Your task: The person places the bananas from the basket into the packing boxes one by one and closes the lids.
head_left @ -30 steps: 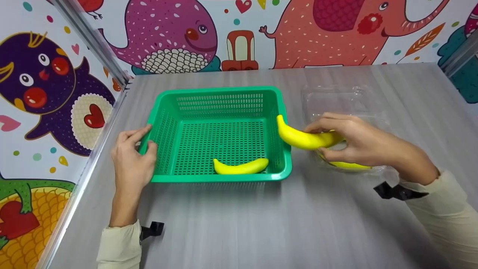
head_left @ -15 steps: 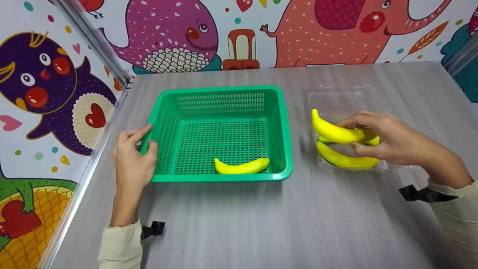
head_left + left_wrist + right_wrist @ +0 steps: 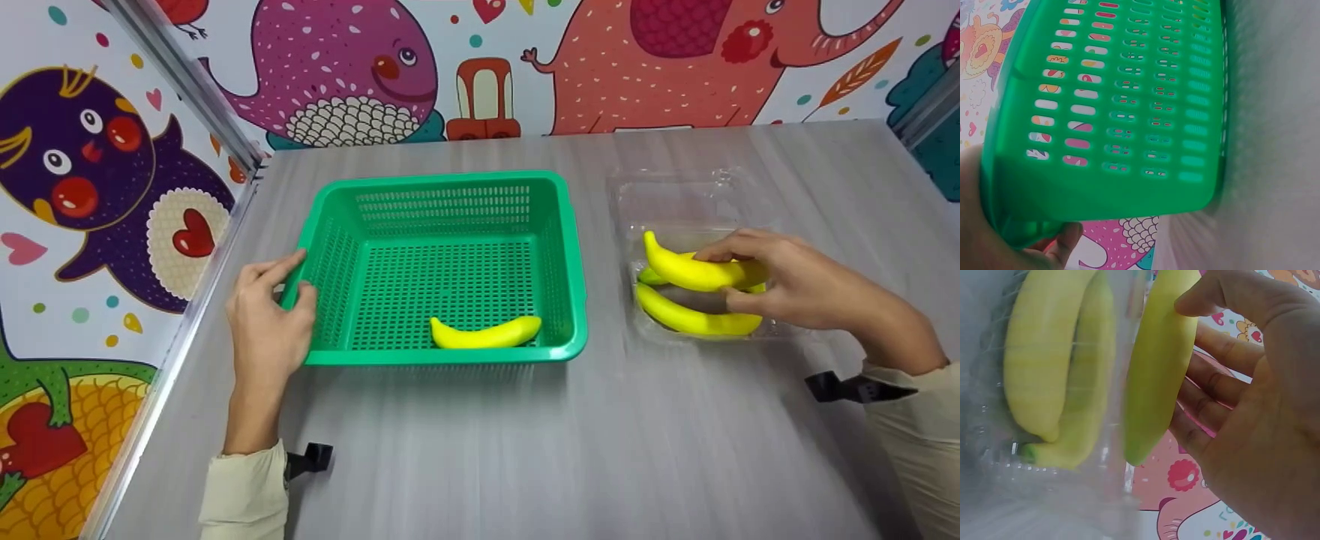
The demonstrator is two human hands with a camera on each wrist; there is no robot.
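Observation:
My right hand (image 3: 795,281) pinches a yellow banana (image 3: 694,271) between thumb and fingers, over a clear plastic container (image 3: 667,199). Two more bananas lie in that container; the front banana (image 3: 697,315) shows whole, the other is mostly behind the held one. In the right wrist view the held banana (image 3: 1161,365) stands apart from the pair behind the clear wall. My left hand (image 3: 266,319) grips the left rim of a green perforated basket (image 3: 442,360), thumb on one side and fingers on the other. One banana (image 3: 486,334) lies in the basket near its front wall.
A grey wood-grain table (image 3: 480,450) carries the basket and the container, with a gap between them. Walls with cartoon animals (image 3: 345,67) stand behind and at the left, joined by a metal corner strip (image 3: 184,82).
My right hand has moved right with the banana, from the basket's right rim to over the clear container, and lowered it slightly. The left hand and the basket have stayed put.

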